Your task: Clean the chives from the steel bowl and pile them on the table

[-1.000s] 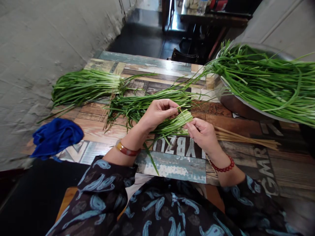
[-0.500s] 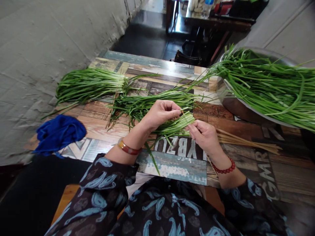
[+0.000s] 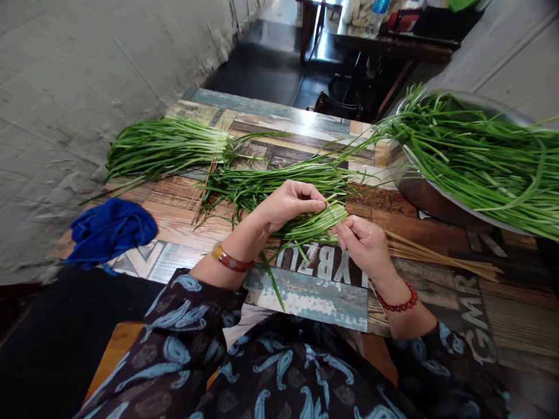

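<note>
Near the table's middle my left hand [image 3: 290, 203] is closed, thumb and forefinger pinching a garlic chive by its pale stem end. Just right of it my right hand [image 3: 362, 238] is closed on a thin bamboo skewer [image 3: 378, 298], part of which shows below the palm beside the wrist. A row of garlic chives [image 3: 321, 222] lies between the two hands, pale cut ends toward my right fingertips. The fingers hide most of the skewer. Behind my left hand lies a loose pile of garlic chives [image 3: 279, 179].
A big bunch of chives [image 3: 174, 145] lies at the far left. At right, a metal bowl [image 3: 425, 195] overflows with chives. Loose bamboo skewers [image 3: 445, 256] lie right of my hand, more skewers [image 3: 204, 192] at left. A blue cloth [image 3: 113, 230] rests on the left edge.
Both hands stay nearly in place. My left fingertips have closed in on the chive's stem end, covering the orange-brown tip that showed beside them. The view has shifted slightly.
</note>
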{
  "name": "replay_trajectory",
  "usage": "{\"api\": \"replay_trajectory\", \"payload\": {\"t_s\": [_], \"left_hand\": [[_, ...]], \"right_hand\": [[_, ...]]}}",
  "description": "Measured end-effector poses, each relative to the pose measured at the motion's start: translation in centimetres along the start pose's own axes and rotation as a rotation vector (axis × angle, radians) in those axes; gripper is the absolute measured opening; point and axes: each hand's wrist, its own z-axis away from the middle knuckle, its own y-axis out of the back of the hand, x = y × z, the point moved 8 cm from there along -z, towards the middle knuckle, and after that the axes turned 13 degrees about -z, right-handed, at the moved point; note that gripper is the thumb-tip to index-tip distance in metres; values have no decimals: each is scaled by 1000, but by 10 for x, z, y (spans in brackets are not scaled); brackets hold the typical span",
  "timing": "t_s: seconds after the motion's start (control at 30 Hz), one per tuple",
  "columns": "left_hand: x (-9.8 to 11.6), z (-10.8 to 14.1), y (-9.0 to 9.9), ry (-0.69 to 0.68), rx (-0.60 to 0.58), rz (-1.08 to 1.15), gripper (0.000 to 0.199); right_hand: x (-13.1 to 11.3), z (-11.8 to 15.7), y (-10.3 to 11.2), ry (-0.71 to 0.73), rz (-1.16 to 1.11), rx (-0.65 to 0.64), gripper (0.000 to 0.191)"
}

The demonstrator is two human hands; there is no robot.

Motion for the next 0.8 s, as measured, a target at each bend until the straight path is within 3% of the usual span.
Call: {"api": "replay_trajectory", "payload": {"t_s": [0.2, 0.37, 0.8], "left_hand": [[3, 1, -5, -27, -44, -62, 26], [5, 4, -15, -3, -147, -124, 37], [0, 1, -7, 32, -89, -335, 37]], "right_hand": [[3, -1, -2, -26, -10, -3, 35], [2, -2, -1, -21, -31, 3, 35], [-1, -6, -5, 15, -8, -11, 29]]}}
